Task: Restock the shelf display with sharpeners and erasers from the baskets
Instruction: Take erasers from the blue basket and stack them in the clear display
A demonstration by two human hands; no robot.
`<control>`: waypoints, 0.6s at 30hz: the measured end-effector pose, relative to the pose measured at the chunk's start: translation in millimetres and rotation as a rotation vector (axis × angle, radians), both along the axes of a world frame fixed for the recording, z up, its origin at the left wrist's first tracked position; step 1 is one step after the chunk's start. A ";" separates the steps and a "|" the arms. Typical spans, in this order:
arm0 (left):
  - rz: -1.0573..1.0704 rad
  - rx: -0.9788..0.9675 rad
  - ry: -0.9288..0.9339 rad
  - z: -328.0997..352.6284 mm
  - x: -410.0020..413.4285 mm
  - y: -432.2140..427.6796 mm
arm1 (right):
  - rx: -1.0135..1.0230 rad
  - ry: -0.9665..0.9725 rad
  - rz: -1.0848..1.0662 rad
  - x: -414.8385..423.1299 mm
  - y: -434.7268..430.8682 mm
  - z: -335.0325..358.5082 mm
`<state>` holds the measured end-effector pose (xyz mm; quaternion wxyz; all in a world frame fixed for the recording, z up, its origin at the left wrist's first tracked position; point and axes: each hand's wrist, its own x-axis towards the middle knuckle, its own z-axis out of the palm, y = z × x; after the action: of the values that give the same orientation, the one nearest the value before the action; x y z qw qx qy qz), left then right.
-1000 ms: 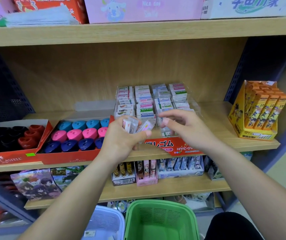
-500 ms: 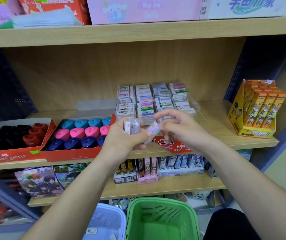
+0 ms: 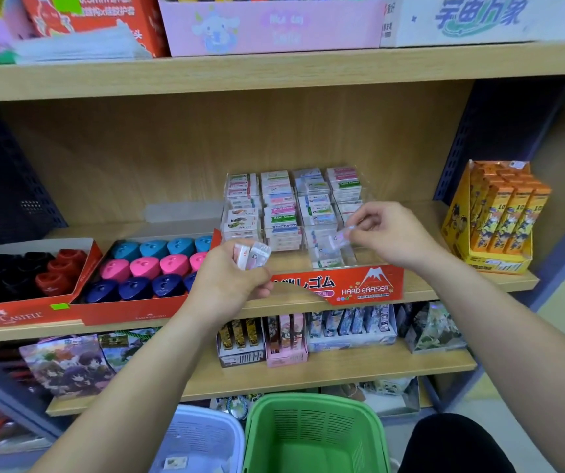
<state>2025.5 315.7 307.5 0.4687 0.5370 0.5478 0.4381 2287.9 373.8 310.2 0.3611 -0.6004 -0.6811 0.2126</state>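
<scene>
My left hand (image 3: 229, 285) grips two wrapped erasers (image 3: 252, 256) in front of the middle shelf. My right hand (image 3: 388, 233) pinches one wrapped eraser (image 3: 337, 238) and holds it over the front right compartment of the clear eraser display (image 3: 291, 213), whose red "HARD ERASER" front (image 3: 363, 285) faces me. Stacked erasers fill its back rows. To the left, red trays hold blue, pink and teal sharpeners (image 3: 153, 264) and black and red ones (image 3: 31, 271). A green basket (image 3: 315, 435) and a white basket (image 3: 202, 438) stand below on the floor.
An orange box of pencil packs (image 3: 499, 216) stands at the shelf's right end. The lower shelf (image 3: 325, 373) carries card packs and small boxes. The upper shelf (image 3: 274, 68) holds pink, red and white cartons. Dark perforated uprights frame the bay.
My right hand took one eraser from the bunch in my left hand and carried it right and up to the display. My left hand stayed put with the other erasers.
</scene>
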 end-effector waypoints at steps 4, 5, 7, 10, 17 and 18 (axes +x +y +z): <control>0.000 0.032 0.032 -0.9 -4.8 -1.8 | 0.020 -0.155 0.064 -13.1 9.7 -12.4; 0.003 0.034 0.031 -1.3 -6.6 -1.9 | 0.012 -0.181 0.077 -14.5 11.8 -15.5; 0.014 0.036 0.026 -0.6 -9.5 -2.2 | -0.011 -0.210 0.108 -15.4 14.4 -19.0; 0.034 0.038 -0.006 1.7 -11.5 -3.0 | -0.014 -0.263 0.143 -15.1 15.7 -20.4; 0.038 0.094 0.011 1.4 -9.7 -1.7 | 0.219 -0.281 0.006 -19.5 10.4 -19.7; 0.032 0.106 0.017 1.5 -8.2 -1.6 | 0.236 -0.231 -0.004 -22.4 5.6 -17.7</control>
<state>2017.3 314.0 309.0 0.4279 0.5558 0.5364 0.4694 2265.5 379.4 292.5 0.3489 -0.5756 -0.7371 0.0599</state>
